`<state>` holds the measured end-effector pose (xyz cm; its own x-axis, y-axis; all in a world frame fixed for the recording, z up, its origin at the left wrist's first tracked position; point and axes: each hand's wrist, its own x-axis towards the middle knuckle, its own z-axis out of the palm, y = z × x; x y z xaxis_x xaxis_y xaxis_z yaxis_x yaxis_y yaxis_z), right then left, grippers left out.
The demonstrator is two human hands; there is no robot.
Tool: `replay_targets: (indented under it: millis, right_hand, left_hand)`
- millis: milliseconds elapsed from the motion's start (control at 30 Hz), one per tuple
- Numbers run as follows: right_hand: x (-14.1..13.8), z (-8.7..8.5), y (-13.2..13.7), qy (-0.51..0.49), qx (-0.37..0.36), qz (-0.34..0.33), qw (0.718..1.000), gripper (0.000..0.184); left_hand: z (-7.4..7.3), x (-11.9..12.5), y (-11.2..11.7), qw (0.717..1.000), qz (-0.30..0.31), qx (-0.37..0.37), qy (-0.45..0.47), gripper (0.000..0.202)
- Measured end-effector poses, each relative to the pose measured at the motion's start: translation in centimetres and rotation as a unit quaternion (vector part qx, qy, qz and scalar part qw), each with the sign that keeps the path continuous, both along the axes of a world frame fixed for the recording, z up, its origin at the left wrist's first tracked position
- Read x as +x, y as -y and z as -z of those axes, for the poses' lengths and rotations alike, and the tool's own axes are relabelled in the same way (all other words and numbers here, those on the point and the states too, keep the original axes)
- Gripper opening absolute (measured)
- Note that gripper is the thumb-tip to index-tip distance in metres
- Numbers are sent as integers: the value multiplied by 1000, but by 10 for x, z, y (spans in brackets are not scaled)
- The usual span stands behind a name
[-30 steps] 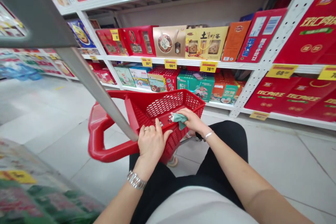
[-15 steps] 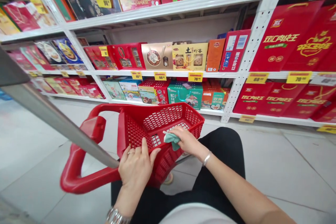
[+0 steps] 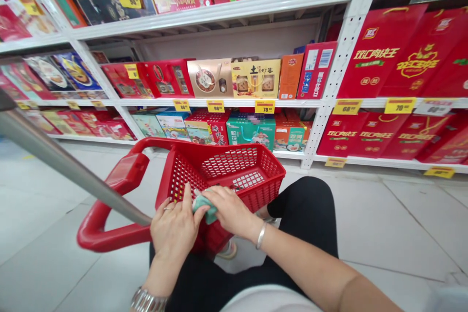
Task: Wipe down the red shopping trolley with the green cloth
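A red plastic shopping basket (image 3: pixel 234 168) with a mesh wall and a big red handle (image 3: pixel 109 214) rests tilted against my knees. My left hand (image 3: pixel 173 226) grips the basket's near rim, fingers curled over it. My right hand (image 3: pixel 226 209) presses a small teal cloth (image 3: pixel 204 207) onto the same near rim, right beside my left thumb. The cloth is mostly covered by my fingers. A grey metal pole (image 3: pixel 66 168) runs diagonally from the upper left down behind my left hand.
White store shelves (image 3: pixel 234 103) full of red, gold and green gift boxes with yellow price tags (image 3: pixel 264 107) stand just beyond the basket. Pale floor tiles (image 3: pixel 395 224) spread to the right and left. My black-clad legs (image 3: pixel 310 214) lie under the basket.
My right hand has slid the cloth from the basket's inner middle toward the near rim, ending beside my left hand. The view has tilted up and shifted slightly.
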<state>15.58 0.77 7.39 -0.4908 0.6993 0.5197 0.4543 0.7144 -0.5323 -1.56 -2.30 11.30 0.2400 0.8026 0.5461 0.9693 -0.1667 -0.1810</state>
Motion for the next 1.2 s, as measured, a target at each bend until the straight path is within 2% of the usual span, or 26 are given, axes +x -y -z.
replay_targets:
  millis: [167, 300, 400, 500, 667, 767, 900, 1033, 1200]
  right_hand:
    - [47, 17, -34, -9, -4, 45, 999, 60]
    - [67, 19, -70, 4, -16, 64, 998, 53]
    - [60, 15, -90, 20, -22, 57, 998, 45]
    - [41, 11, -94, 33, -15, 42, 998, 43]
    - [-2, 3, -68, 20, 10, -40, 999, 41]
    - [-16, -4, -55, 21, 27, -82, 996, 42]
    - [-13, -4, -61, 24, 25, -85, 996, 36]
    - [5, 5, -83, 29, 20, -54, 998, 37]
    - [29, 10, -110, 64, -3, -3, 998, 41]
  left_hand:
    - [1, 3, -4, 1000, -16, 2, 6, 77]
    - [4, 3, -7, 999, -30, 3, 10, 77]
    - [8, 3, -9, 999, -42, 22, -6, 76]
    - [12, 4, -11, 998, -49, 35, -15, 78]
    - [11, 10, -12, 998, -60, 16, -19, 85]
    - [7, 14, -9, 997, -70, 8, -34, 83]
    - [1, 19, -6, 997, -65, -12, -35, 82]
    - [-1, 22, -7, 997, -63, -13, -35, 88]
    - [2, 24, -12, 997, -64, -13, -48, 85]
